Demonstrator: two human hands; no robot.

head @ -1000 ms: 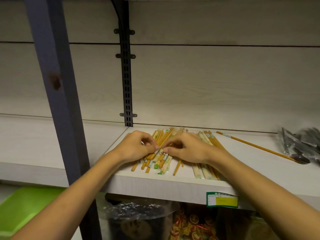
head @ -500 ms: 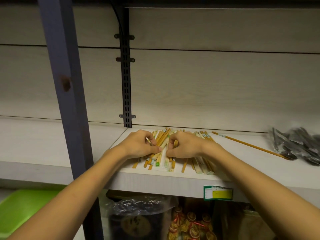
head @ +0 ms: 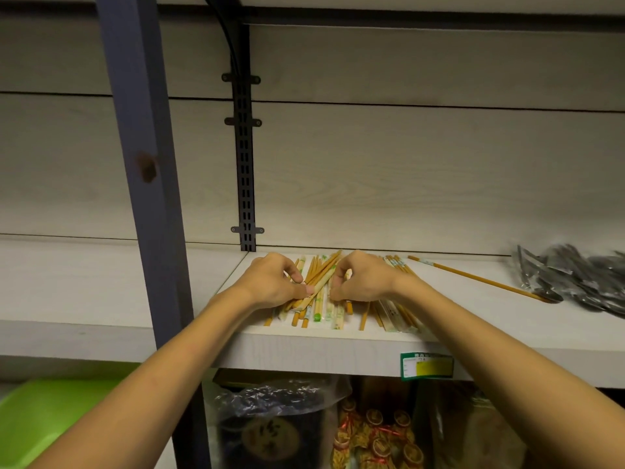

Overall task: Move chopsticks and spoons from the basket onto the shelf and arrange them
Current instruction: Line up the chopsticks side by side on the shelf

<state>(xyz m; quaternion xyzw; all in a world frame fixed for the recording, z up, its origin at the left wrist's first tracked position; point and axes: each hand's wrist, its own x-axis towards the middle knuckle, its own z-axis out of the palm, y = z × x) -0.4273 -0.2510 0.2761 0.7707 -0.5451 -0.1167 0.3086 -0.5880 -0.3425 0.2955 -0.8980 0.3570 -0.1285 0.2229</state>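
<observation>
- We've got both hands down on the pile of wooden chopsticks (head: 321,286), some bare tan sticks, some in white paper sleeves with green print, all lying on the pale wood-grain shelf (head: 507,319).
- Our left hand (head: 274,282) sits on the pile's left side, fingers curled, thumb and fingertips pinching a few sticks.
- Our right hand (head: 358,280) is on the pile just right of that, fingers curled and pinching sticks too; the two hands nearly meet over the middle.
- Right of the pile, one loose long tan chopstick (head: 473,277) lies slanted on the same shelf.
- Further right of the pile, at that stick's far end, is the heap of grey metal spoons in clear plastic wrap (head: 581,282). Pretty blurry.
- Left of the pile stands a dark blue upright post (head: 142,164), and behind the pile a black slotted bracket rail (head: 244,170).
- Below the pile, a green and yellow price label (head: 426,365) sits on the shelf's front edge.
</observation>
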